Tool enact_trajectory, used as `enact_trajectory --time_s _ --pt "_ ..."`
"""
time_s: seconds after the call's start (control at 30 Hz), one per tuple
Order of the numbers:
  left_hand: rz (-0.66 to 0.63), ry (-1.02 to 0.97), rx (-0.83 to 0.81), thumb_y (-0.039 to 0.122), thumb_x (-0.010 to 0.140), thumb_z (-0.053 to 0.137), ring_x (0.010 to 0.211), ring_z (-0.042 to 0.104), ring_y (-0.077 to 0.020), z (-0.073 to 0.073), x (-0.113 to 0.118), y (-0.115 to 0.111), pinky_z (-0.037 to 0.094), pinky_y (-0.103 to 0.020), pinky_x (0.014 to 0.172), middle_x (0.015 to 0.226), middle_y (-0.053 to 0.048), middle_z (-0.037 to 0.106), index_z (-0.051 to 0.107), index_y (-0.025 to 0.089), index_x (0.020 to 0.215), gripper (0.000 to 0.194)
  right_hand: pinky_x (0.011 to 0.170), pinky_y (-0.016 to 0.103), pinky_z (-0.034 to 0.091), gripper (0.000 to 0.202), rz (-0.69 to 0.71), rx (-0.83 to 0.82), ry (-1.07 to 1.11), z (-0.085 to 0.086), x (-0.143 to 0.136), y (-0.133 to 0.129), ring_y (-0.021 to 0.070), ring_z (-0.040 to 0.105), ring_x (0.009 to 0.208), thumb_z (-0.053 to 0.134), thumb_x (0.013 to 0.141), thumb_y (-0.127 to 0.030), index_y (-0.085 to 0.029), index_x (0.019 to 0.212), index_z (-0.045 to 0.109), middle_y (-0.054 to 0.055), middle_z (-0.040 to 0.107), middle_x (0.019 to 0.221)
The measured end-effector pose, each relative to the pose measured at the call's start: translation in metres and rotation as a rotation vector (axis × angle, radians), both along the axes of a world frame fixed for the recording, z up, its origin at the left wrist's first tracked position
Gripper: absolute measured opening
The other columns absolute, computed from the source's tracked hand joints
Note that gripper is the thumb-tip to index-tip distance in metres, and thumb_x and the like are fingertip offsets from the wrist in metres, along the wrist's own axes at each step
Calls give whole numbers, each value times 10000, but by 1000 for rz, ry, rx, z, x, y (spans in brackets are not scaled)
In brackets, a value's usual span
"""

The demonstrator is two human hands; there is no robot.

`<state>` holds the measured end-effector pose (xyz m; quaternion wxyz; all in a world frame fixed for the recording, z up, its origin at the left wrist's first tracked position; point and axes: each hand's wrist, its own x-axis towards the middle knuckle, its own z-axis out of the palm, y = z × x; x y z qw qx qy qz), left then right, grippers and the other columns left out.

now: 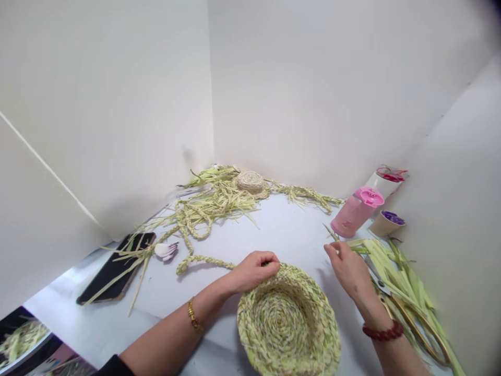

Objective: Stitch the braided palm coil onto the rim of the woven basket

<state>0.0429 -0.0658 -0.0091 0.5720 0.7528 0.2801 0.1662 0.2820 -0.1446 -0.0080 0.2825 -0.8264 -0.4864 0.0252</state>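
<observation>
A round, shallow basket (279,318) of coiled pale-green braid faces up at the front of the table. At its far rim my left hand (256,269) is closed, thumb and fingers pinching the edge. From that hand a loose plaited braid (207,259) trails left across the table. Off the basket's right side, my right hand (348,266) is raised with thumb and fingertips pinched together; whatever they hold is too small to make out. Beneath the right hand and wrist lie scissors (420,326) with gold handles, on flat green leaf strips (391,261).
A pink bottle (352,214), a white cup (385,183) with red thread and a tan cup (386,224) with purple contents stand right. A small woven hat (250,181) sits among straw at the back. A phone (117,271) and a white-purple object (166,251) lie left.
</observation>
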Motion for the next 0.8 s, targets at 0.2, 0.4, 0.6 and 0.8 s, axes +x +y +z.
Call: enact_trajectory --time_s 0.2,0.4,0.6,0.8 --pt "-41 52 74 348 787 440 593 341 -89 12 5 3 291 -190 529 629 30 407 543 137 714 246 503 218 264 324 574 -190 811 15 -46 -5 97 361 535 571 739 -480 -181 657 475 -49 430 569" --pt "-156 88 94 396 805 468 591 386 -90 28 1 16 313 -189 543 673 21 489 600 142 930 311 483 200 229 367 551 -91 1114 -2 -54 -15 68 294 511 617 725 -491 -178 675 431 -69 369 570" --pt "-159 213 225 409 795 474 576 358 -94 48 -7 35 285 -196 519 623 29 430 567 146 727 287 500 210 284 399 428 75 1166 -10 -62 -13 78 315 529 626 718 -517 -186 671 409 -60 383 590" --pt "-117 164 221 435 863 352 676 389 -119 39 -7 27 347 -215 626 713 11 455 525 155 786 338 507 217 295 399 420 123 1074 -17 -65 -7 89 321 544 593 744 -535 -189 663 414 -59 366 585"
